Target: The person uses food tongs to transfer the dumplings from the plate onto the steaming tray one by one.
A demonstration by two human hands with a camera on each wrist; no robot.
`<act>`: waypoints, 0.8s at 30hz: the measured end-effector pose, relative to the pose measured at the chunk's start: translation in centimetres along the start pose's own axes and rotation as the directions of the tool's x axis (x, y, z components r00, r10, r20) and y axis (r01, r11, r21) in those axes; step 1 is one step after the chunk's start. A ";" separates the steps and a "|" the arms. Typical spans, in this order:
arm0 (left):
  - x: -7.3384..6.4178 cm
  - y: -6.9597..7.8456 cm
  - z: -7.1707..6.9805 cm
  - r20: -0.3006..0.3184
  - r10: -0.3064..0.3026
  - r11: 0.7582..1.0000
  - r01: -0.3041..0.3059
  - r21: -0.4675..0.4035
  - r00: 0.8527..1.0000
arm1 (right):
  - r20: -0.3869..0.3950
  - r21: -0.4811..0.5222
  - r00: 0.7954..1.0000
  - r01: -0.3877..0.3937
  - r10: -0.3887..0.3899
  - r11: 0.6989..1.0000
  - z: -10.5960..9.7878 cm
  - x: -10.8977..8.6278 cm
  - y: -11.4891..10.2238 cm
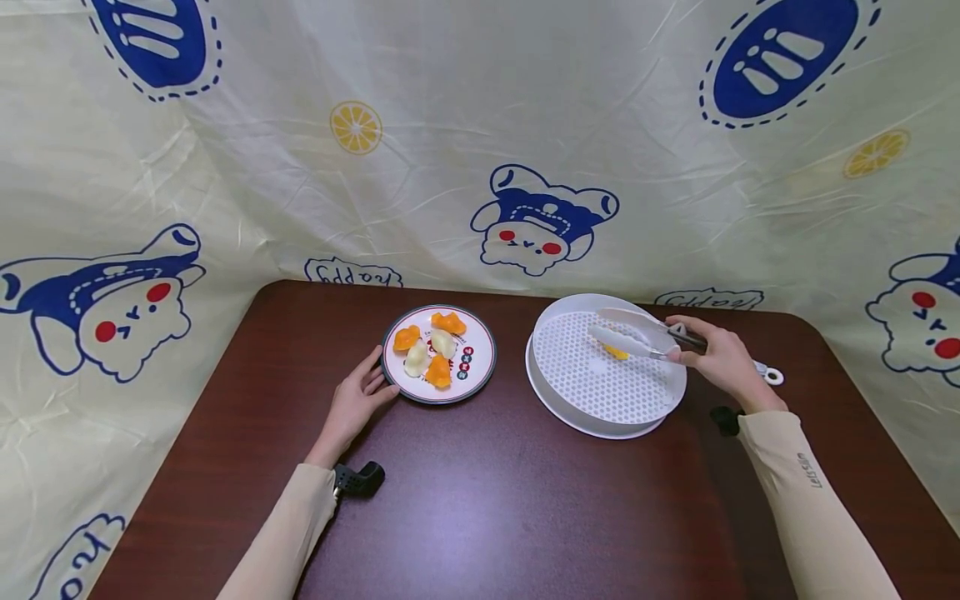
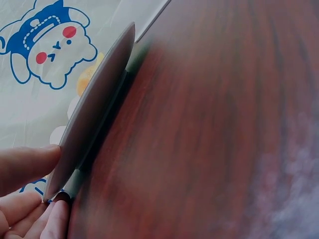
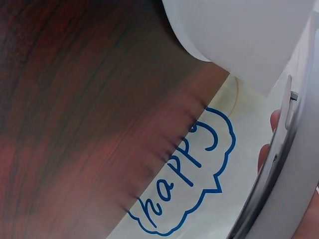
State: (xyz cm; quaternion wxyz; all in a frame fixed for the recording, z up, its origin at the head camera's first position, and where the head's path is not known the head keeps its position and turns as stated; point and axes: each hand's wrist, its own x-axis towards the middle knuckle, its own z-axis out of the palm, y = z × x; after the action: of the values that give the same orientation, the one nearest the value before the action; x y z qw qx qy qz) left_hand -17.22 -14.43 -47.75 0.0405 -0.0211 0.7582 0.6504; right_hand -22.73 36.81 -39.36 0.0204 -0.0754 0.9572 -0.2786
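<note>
My left hand point(image 1: 351, 408) is at the left edge of a white plate point(image 1: 481, 354) with a dark rim. In the left wrist view the thumb rests on the plate's rim point(image 2: 94, 104) and the fingers lie beneath it. On the plate sit several orange pieces point(image 1: 438, 372) and two pale cream pieces point(image 1: 416, 359), like small shaped dumplings. My right hand point(image 1: 718, 358) grips a pair of tongs point(image 1: 633, 345) with pale tips. These reach over a round white steamer basket point(image 1: 577, 379) with a perforated base. A yellow piece point(image 1: 617, 353) lies at the tongs' tips, partly covered by them.
Both vessels stand near the far edge of a dark wooden table point(image 1: 480, 500). Behind it hangs a pale printed cloth point(image 1: 420, 200). The tongs' ringed end point(image 1: 773, 377) sticks out to the right past the right hand.
</note>
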 end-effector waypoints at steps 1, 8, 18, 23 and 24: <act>0.0 0.0 0.0 -0.001 0.003 1.000 -0.003 0.003 1.000 | -0.003 0.000 1.000 0.003 -0.003 1.000 0.0 -0.1 -0.1; 0.0 0.1 0.0 -0.005 0.010 1.000 -0.010 0.019 1.000 | -0.041 -0.001 0.998 0.051 -0.051 0.999 -0.1 -0.5 -1.3; 0.0 0.0 0.0 -0.008 0.002 0.999 -0.002 0.033 1.000 | -0.043 0.046 0.995 0.097 -0.095 0.994 0.4 -0.5 -4.8; -0.1 0.1 0.0 -0.002 0.009 1.000 -0.009 0.019 1.000 | -0.027 0.073 0.994 0.110 -0.109 0.991 0.7 -0.7 -7.4; -0.1 0.1 0.0 -0.001 0.012 1.000 -0.012 0.017 1.000 | -0.022 0.076 0.993 0.116 -0.115 0.990 0.8 -0.7 -8.0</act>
State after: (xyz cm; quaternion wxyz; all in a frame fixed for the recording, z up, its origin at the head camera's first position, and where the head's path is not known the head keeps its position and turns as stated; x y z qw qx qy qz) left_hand -17.14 -14.42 -47.64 0.0361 -0.0166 0.7640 0.6440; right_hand -20.90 29.89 -35.73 -0.0013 -0.1273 0.9399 -0.3168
